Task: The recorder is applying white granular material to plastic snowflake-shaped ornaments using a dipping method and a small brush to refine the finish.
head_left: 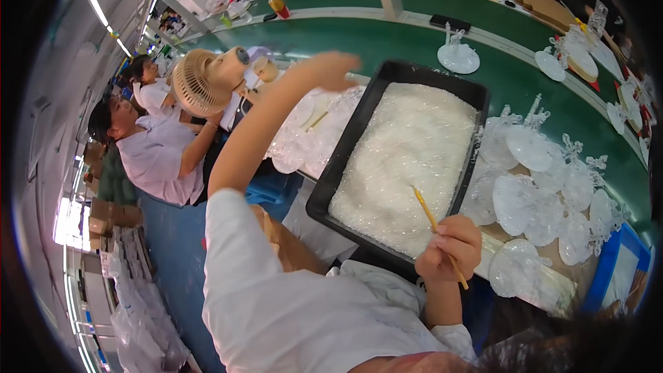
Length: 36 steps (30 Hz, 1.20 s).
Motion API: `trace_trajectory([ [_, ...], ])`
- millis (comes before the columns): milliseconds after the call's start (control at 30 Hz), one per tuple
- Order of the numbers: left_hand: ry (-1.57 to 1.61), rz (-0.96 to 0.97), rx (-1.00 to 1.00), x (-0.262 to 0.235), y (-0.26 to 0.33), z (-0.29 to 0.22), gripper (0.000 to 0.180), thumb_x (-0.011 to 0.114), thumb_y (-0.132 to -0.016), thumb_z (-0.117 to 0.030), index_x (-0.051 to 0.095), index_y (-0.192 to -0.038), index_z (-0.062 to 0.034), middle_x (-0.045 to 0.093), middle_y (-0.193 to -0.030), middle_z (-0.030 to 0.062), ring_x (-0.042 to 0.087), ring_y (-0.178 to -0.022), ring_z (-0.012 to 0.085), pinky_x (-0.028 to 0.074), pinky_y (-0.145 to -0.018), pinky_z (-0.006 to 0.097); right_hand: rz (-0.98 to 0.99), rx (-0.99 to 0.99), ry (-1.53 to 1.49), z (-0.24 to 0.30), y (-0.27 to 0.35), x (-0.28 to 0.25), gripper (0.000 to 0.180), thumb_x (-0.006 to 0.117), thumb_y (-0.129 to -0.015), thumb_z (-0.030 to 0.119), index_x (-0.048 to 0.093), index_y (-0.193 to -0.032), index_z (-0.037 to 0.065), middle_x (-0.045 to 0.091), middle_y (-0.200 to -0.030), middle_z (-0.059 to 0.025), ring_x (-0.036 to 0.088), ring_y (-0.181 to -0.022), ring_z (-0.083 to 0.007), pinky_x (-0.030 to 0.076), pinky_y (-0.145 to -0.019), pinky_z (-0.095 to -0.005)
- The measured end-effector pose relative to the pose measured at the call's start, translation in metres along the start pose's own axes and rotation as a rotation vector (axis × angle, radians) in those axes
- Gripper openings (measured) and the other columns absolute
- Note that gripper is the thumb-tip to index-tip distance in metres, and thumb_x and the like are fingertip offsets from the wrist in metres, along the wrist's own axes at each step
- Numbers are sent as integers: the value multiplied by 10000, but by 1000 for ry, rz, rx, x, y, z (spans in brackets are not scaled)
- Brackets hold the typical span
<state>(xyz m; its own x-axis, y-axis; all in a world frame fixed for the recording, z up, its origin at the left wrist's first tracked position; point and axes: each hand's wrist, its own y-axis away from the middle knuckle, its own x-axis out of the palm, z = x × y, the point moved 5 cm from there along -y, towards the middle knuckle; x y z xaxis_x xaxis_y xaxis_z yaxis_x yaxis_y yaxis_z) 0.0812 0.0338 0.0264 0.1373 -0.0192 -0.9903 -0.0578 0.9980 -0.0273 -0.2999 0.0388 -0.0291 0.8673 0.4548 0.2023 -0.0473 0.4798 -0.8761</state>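
My right hand pinches a thin yellow stick, perhaps a brush handle. Its upper end hangs over the near right part of a black tray. Sparkling white granules fill this tray. My left arm reaches up past the tray's left side. Blurred by movement, my left hand stretches its fingers to the right near the tray's far left corner, and I see nothing in it. Below that hand lie clear round plastic pieces. More clear discs with upright ornaments are heaped right of the tray.
A beige fan stands at the left, with seated people beyond it. One clear piece rests on the green bench behind the tray. At the lower right is a blue bin. A drink bottle stands farther back.
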Motion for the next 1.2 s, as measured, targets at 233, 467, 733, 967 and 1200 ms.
trace_trajectory([
  [233, 755, 22, -822, 49, 46, -31, 474, 565, -943, -295, 508, -1218, 88, 665, -662, 182, 673, -508, 232, 542, -398, 352, -12, 1, 4, 0, 0, 5, 49, 598, -771, 19, 552, -785, 7, 593, -757, -151, 568, -585, -220, 470, -522, -301],
  [467, 1070, -179, -989, 79, 46, -2, 381, 550, -955, -248, 566, -991, 131, 677, -687, 205, 676, -506, 269, 567, -424, 376, -14, 4, 50, 2, 1, 8, 119, 531, -683, -75, 558, -766, 6, 602, -744, -151, 578, -595, -216, 482, -540, -289],
  [733, 577, -530, -762, 19, 32, 24, 311, 559, -941, -232, 613, -813, 46, 650, -588, 170, 686, -562, 293, 561, -568, 385, -6, 52, 84, -6, 1, 9, 85, 553, -712, -49, 572, -769, 12, 618, -747, -147, 587, -625, -202, 481, -572, -271],
  [967, 223, -853, -508, -44, 57, -30, 122, 625, -897, -147, 604, -964, -47, 644, -652, 164, 654, -627, 344, 497, -575, 424, 39, 79, 105, -8, 3, 5, 67, 552, -755, -53, 557, -798, -2, 608, -797, -158, 587, -613, -191, 503, -567, -271],
  [1200, 321, -959, -410, -38, 96, -140, 138, 609, -878, -19, 580, -1009, -47, 616, -675, 122, 610, -578, 301, 478, -528, 387, 3, 155, 48, -12, 7, 4, 41, 558, -846, -8, 522, -864, -16, 551, -926, -186, 579, -594, -198, 524, -539, -283],
])
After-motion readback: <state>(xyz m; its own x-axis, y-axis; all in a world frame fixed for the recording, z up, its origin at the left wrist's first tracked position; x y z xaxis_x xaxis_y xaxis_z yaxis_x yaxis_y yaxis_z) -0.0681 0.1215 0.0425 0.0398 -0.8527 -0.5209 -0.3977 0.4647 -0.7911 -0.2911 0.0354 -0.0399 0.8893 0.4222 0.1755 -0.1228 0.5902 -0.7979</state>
